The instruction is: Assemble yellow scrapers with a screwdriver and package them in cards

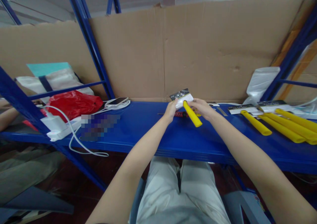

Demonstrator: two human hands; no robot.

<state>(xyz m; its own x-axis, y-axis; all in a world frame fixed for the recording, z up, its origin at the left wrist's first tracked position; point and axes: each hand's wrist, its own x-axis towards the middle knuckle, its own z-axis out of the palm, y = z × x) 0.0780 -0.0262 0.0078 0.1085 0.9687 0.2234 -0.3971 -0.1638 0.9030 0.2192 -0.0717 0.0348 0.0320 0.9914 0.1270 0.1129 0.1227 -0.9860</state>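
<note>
Above the blue table, my left hand (171, 109) is closed on the left side of a yellow-handled tool (193, 114) whose head sits in a black and white card sleeve (181, 96). My right hand (201, 108) touches the right side of the same packaged tool, its fingers partly hidden. The yellow handle points down towards me, tilted to the right. Behind and below it on the table lies a red and black screwdriver (180, 114), partly covered by the hands and handle.
Several yellow-handled tools (284, 128) in card sleeves lie at the right. At the left are a phone (119, 101) on a coiled cable, a red bag (74, 103) and a white power strip (59, 133). Cardboard (198, 52) stands behind. Another person's arm shows far left.
</note>
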